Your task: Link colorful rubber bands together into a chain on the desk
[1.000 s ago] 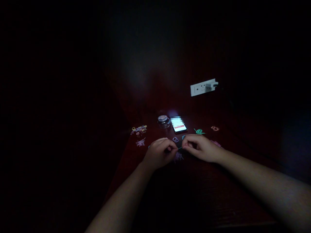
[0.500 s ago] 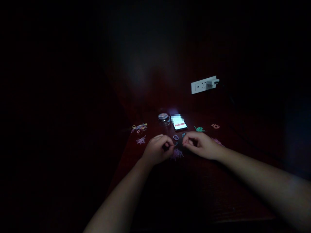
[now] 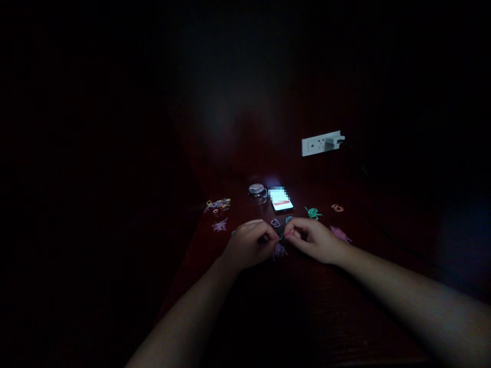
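Note:
Over the dark table, my left hand is closed in a pinch on a small teal rubber band. My right hand is pinched too, its fingertips at the band's other side, almost meeting the left ones. Below the fingertips lies a pile of purple bands, partly hidden by my left hand. Just beyond them rest a few lilac rings and a small blue bunch. A green bunch is past my right hand, with pink bands beside its wrist.
A lidded clear jar stands behind the hands, next to a lit phone. Mixed coloured bands and a lilac pile lie at the left edge. Orange rings are at the right. A wall socket holds a plug and cable.
My hands have come closer together, and the right fingertips now reach the teal band at the left fingers. The view has tilted up slightly, so everything sits a little lower.

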`<action>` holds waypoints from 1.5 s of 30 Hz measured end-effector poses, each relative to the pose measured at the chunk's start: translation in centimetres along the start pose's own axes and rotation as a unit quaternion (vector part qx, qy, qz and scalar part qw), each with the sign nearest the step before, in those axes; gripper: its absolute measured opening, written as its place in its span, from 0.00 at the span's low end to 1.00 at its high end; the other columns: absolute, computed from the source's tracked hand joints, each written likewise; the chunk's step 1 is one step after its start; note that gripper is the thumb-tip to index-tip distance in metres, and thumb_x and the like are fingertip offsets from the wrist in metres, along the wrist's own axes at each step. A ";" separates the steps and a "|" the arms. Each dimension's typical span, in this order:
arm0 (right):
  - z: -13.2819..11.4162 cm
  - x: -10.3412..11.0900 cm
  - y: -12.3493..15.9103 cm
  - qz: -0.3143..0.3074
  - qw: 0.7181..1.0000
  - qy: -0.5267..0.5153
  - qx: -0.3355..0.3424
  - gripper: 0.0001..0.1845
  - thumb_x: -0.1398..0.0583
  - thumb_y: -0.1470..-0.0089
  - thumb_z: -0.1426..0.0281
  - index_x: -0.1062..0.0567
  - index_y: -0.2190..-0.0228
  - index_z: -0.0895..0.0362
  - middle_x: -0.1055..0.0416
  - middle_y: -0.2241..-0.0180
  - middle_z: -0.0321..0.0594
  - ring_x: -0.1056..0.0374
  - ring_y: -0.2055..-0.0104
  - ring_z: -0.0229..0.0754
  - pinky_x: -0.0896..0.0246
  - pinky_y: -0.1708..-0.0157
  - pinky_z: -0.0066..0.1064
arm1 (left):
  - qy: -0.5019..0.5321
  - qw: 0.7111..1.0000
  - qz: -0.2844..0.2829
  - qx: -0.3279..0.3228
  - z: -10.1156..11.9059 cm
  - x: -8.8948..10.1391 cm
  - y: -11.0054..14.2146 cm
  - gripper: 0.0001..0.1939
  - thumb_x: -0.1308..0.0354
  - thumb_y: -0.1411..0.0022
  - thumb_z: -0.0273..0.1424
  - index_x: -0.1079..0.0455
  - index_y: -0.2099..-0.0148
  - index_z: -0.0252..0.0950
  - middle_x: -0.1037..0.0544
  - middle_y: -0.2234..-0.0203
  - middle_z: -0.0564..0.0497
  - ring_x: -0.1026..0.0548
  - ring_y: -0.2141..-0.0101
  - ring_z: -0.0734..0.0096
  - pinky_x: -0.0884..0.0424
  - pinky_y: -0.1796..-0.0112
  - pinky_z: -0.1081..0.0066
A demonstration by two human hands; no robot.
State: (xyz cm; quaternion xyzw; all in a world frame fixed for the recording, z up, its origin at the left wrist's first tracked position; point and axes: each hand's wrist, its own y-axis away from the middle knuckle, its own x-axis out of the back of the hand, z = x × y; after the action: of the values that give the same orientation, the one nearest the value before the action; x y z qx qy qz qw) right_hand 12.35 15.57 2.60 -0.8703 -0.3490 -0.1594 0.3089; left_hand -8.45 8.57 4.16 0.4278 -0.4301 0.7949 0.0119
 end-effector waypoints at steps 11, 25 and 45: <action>-0.1 0.1 0.1 -0.004 1.000 -0.003 0.010 0.11 0.42 0.41 0.63 0.29 0.70 0.58 0.42 0.79 0.30 0.47 0.77 0.33 0.51 0.77 0.27 | 0.009 1.000 -0.006 -0.007 0.1 0.1 -0.1 0.03 0.42 0.40 0.28 0.33 0.66 0.38 0.22 0.71 0.52 0.25 0.69 0.71 0.28 0.64 0.67; -0.3 2.6 -0.2 -0.013 0.996 0.077 0.045 0.06 0.41 0.45 0.70 0.27 0.70 0.60 0.34 0.74 0.36 0.40 0.75 0.34 0.44 0.76 0.27 | -0.038 0.999 0.013 -0.013 -0.2 0.3 -0.1 0.03 0.41 0.41 0.27 0.32 0.67 0.37 0.24 0.73 0.53 0.27 0.71 0.74 0.31 0.66 0.71; -0.2 1.4 -0.2 -0.027 0.998 0.033 0.054 0.10 0.42 0.42 0.65 0.26 0.69 0.59 0.38 0.78 0.32 0.44 0.76 0.33 0.47 0.76 0.26 | -0.012 1.000 -0.013 -0.008 0.2 0.3 -0.2 0.01 0.41 0.40 0.28 0.30 0.64 0.37 0.23 0.71 0.54 0.27 0.71 0.77 0.30 0.66 0.73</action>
State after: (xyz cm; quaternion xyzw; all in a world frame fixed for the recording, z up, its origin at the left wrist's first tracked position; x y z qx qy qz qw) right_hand 13.16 16.27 3.52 -0.8371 -0.3698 -0.1771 0.3621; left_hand -8.45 8.40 4.55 0.4426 -0.4305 0.7864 0.0207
